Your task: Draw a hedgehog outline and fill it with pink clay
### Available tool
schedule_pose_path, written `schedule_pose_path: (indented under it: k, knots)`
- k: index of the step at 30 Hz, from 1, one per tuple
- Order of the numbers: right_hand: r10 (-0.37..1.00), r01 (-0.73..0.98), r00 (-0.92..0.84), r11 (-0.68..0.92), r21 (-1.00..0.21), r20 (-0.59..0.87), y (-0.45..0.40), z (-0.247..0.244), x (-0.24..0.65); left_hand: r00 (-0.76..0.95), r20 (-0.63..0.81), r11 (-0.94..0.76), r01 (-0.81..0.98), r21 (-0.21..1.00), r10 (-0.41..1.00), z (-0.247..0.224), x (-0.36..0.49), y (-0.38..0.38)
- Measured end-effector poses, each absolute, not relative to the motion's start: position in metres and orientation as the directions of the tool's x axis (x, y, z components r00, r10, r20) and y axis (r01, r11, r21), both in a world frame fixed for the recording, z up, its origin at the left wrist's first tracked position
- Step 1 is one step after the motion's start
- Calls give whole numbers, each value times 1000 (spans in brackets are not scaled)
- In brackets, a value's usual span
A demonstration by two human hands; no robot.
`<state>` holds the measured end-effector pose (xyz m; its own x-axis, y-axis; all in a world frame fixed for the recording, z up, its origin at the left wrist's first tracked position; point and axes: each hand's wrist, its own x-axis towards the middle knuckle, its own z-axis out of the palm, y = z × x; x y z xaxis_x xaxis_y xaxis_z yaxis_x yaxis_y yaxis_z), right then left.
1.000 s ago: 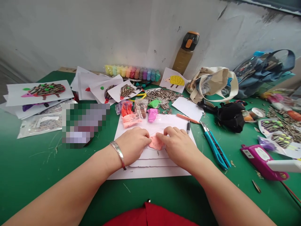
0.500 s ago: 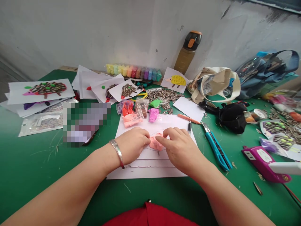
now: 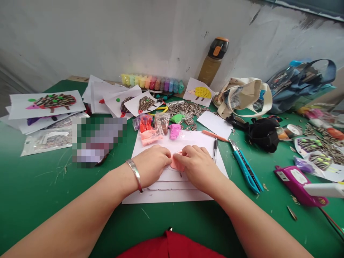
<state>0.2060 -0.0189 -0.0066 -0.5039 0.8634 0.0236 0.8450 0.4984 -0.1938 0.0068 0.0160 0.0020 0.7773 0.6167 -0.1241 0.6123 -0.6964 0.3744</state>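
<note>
White paper [image 3: 172,197] on green surface [image 3: 129,233], near edge toward wearer. Peach clay [image 3: 176,164] flat on it, between both grips. Left hand [image 3: 153,165]: fingers bunched, tips at clay's left edge; can't tell if pinching. Right hand [image 3: 200,166]: grip part open, thumb over clay, fingers curled. Clay roughly round, partly covered, no clear long axis or pointing direction. Clay packets [image 3: 152,137] just beyond.

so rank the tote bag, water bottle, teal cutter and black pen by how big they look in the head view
1. Tote bag
2. Water bottle and teal cutter: too close to rank; the bottle looks wider, the cutter longer and nearer the camera
3. Black pen
</note>
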Motion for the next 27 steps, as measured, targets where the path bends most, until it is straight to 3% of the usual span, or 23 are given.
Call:
schedule_pose_path:
  k: [4,11,18,27]
  knots:
    - [871,832,-482,488,-263,93,-18,-7,219,787,-104,-709,597,375,608,4,6,17]
    - [860,844,-508,507,-173,46,-17,-8,210,783,-104,-705,602,376,613,4,7,16]
    - [859,815,-491,511,-273,142,-20,-9,209,782,-156,-680,606,412,603,13,6,19]
    - [793,786,-608,608,-109,40,-28,-4,193,752,-147,-656,639,402,643,13,3,24]
